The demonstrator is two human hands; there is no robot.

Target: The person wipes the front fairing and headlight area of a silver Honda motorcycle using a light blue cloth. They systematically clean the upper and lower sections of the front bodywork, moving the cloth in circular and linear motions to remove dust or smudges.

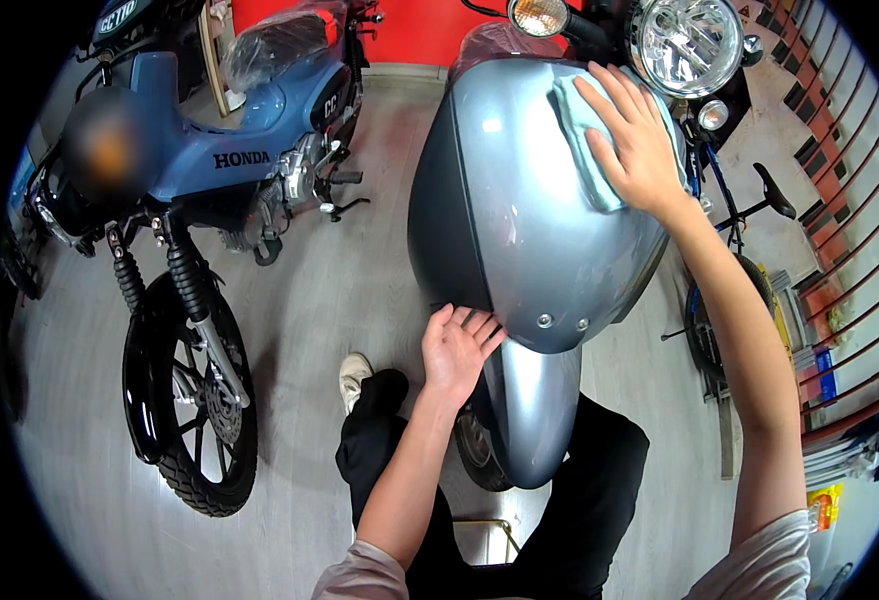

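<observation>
My right hand (pixel 631 142) lies spread over a folded pale-green cloth (pixel 589 161), pressing it on the upper right of a scooter's glossy grey-blue front shield (pixel 537 202). Just above that hand is the round headlight (pixel 687 45). My left hand (pixel 462 345) is palm up at the shield's lower left edge, its fingertips partly hidden at the rim, with no object seen in it. Two round bolts (pixel 544 321) show low on the shield. Beneath it is the matching front fender (pixel 533 412) over the wheel, between my knees.
A blue Honda motorcycle (pixel 222 157) stands to the left, its front wheel (pixel 207 397) nearest me. On the right are a bicycle (pixel 732 300) and a red metal railing (pixel 852 240) beside stairs. A seat under clear plastic (pixel 282 45) is at the upper left.
</observation>
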